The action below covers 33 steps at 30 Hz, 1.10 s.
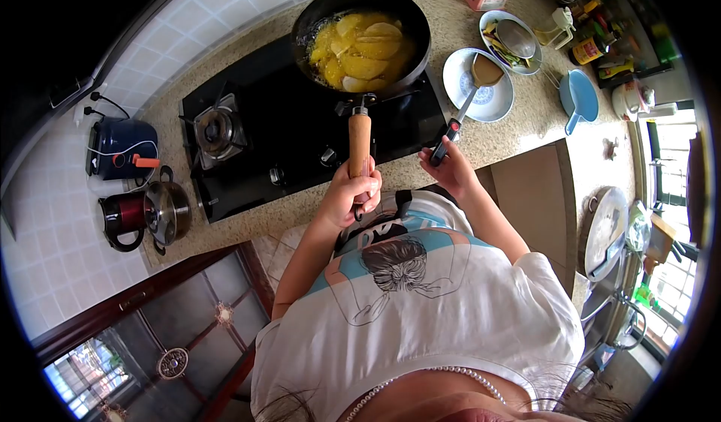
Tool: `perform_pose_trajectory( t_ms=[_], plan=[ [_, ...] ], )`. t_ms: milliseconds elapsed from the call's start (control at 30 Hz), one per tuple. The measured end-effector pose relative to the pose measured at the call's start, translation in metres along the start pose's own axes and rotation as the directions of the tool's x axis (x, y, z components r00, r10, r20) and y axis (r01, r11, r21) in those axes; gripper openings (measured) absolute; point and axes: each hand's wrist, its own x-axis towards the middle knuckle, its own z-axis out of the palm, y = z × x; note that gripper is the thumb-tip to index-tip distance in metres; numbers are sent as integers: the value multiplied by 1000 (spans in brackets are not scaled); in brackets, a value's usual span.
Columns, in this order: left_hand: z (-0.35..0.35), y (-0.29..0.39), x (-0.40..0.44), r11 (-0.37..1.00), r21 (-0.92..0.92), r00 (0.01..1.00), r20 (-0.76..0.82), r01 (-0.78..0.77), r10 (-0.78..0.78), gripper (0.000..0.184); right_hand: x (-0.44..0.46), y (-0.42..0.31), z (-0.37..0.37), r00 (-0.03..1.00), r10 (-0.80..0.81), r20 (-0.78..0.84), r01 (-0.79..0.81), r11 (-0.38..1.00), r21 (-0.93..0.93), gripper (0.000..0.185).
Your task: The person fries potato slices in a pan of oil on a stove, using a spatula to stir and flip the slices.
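Observation:
My left hand (356, 191) is wrapped round the wooden handle (360, 138) of a black wok (306, 15). In the wok, several yellow slices (364, 67) lie in bubbling oil. My right hand (454, 170) has the black handle end of a spatula (467, 105) between thumb and fingers, in a loose hold. The spatula's flat blade lies over a white and blue plate (499, 108), and its handle slants toward me past the counter's edge.
The wok stands on a black gas hob (282, 133), whose left burner (218, 129) is uncovered. Beside the plate are a bowl of food strips (492, 24) and a blue ladle-shaped scoop (578, 95). A glass-lidded pot (167, 212) and a kettle (122, 219) stand at left.

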Motion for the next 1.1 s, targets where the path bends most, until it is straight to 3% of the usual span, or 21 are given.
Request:
perform_pose_trajectory(
  t_ms=[133,200,233,300,433,567,633,700,767,967,1100],
  plan=[
    [-1,0,0,1000,-11,1000,17,-2,2,21,17,2,-17,999,-44,23,44,999,11,26],
    [-2,1,0,1000,-13,1000,27,17,-16,20,12,8,-22,934,-347,-84,316,914,-255,21],
    [-2,2,0,1000,-17,1000,27,12,-11,20,3,7,-16,905,-398,-146,356,901,-249,18],
    [-1,4,-1,1000,1,1000,19,20,-20,19,-13,-1,-22,873,-476,-103,437,859,-265,17],
    [-2,3,-2,1000,-5,999,32,18,-18,20,-55,-37,-12,696,-717,38,608,559,-564,19],
    [-3,3,-1,1000,1,999,22,27,-27,19,-107,-100,16,690,-685,232,569,315,-760,17],
    [-3,3,-2,1000,-3,1000,20,20,-20,19,-116,-126,22,609,-688,394,540,-4,-842,19],
    [-2,4,-2,999,12,999,2,33,-33,19,-131,-140,46,559,-662,499,347,-360,-866,18],
    [-2,3,-2,999,20,1000,-2,27,-27,19,-139,-147,66,511,-561,652,394,-522,-757,19],
    [0,5,-3,999,32,999,-25,24,-23,20,-149,-154,105,640,-383,666,329,-647,-688,18],
    [3,6,-5,998,52,998,-55,18,-15,20,-150,-154,119,667,-311,677,308,-712,-631,15]
  ],
)
